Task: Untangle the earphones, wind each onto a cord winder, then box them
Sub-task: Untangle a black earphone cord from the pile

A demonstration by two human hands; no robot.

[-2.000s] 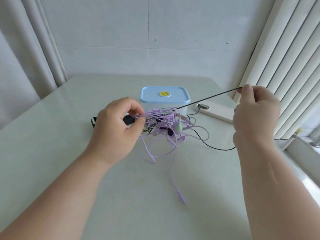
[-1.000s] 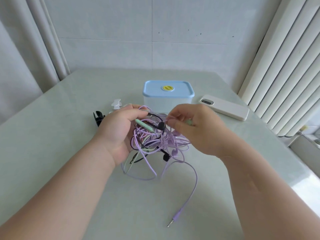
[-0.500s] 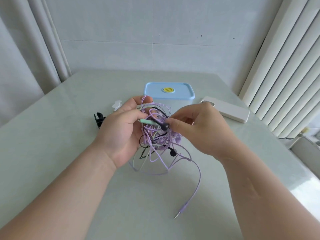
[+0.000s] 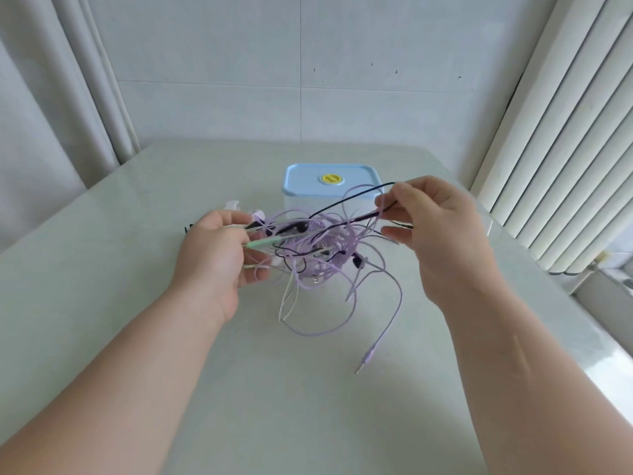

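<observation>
The tangle of earphones (image 4: 322, 248) hangs just above the desk (image 4: 102, 269), between both hands and nearer than the blue-lidded box (image 4: 329, 180). The left hand (image 4: 219, 258) has its fingers clamped on the knot's left side. The right hand (image 4: 442, 234) pinches a black cord (image 4: 349, 198) drawn out to the right. A harder pull would likely cinch the purple loops tighter or strain the thin wire, and the dangling purple plug (image 4: 371, 354) could snag.

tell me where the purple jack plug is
In the head view the purple jack plug is low, right of centre, at the free end trailing from the tangle, nearer the camera than the blue-lidded box.
</observation>
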